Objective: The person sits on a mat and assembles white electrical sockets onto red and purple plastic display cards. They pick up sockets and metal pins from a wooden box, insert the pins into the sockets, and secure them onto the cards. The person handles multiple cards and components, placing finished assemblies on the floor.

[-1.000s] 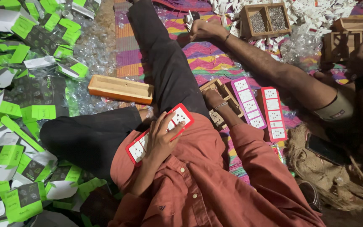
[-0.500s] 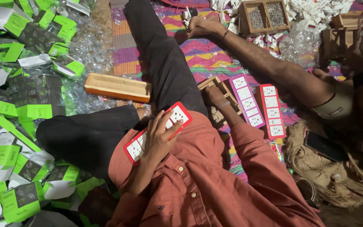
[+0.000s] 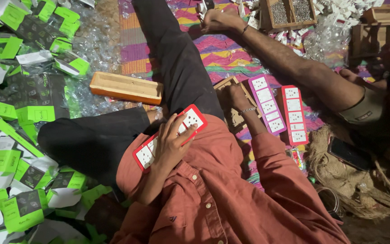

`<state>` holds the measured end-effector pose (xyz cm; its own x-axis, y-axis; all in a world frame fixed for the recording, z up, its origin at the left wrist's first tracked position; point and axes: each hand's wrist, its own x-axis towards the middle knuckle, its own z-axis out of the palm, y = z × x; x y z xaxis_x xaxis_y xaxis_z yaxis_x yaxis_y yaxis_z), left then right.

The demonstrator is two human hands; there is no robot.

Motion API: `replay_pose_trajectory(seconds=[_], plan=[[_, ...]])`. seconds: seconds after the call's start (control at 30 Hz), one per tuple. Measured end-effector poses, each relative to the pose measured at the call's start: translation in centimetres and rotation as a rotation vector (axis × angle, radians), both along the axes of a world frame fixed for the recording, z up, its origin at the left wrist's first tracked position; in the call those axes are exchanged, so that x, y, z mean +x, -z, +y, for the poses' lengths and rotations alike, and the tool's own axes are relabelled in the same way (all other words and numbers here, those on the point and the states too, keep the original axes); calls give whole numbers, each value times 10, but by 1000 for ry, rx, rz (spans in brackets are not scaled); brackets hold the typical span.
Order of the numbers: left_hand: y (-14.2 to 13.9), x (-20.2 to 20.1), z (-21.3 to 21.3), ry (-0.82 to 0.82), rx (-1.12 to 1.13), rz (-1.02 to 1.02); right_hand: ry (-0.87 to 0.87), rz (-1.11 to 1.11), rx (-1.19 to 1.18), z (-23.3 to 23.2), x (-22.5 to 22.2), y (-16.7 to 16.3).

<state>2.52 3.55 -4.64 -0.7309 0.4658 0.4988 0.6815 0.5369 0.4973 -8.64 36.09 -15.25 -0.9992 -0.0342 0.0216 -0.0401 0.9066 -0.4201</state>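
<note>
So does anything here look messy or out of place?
Yes. Green-and-black packets lie strewn in a loose heap with clear wrappers on the left, none stacked. White bits are scattered round the wooden trays at top right. The left hand holds a red card neatly.

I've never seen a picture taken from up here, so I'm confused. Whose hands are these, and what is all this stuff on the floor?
The camera sits on a person's head and looks down, so you see their rust-red shirt and dark trousers from above. Their left hand holds a red-edged card of small white squares against their lap. Their right hand reaches down into a small wooden tray on a striped mat. Beside it lie a purple card and another red card. A long wooden box sits to the left, near piles of green and black packets. The long bare arm at the top belongs to someone else.
</note>
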Motion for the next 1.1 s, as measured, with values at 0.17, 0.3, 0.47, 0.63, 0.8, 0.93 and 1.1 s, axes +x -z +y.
replay_pose_trajectory(seconds=[0.17,0.3,0.47,0.63,0.8,0.93,1.1], plan=[[-1,-1,0,-21,24,10,13,278,-136,6,9,-7],[-16,-10,-2,-61,144,-33,326,37,-541,-1,21,-25],[-55,-37,-14,4,467,-155,335,138,-1118,-18,37,-66],[-78,-50,-16,67,735,-361,169,202,-1304,-48,55,-123],[-55,-48,16,279,1156,-726,35,303,-1192,-94,78,-175],[-28,-40,29,323,1265,-912,-108,477,-871,-120,87,-194],[-19,-35,30,344,1255,-840,-164,672,-617,-133,84,-195]])
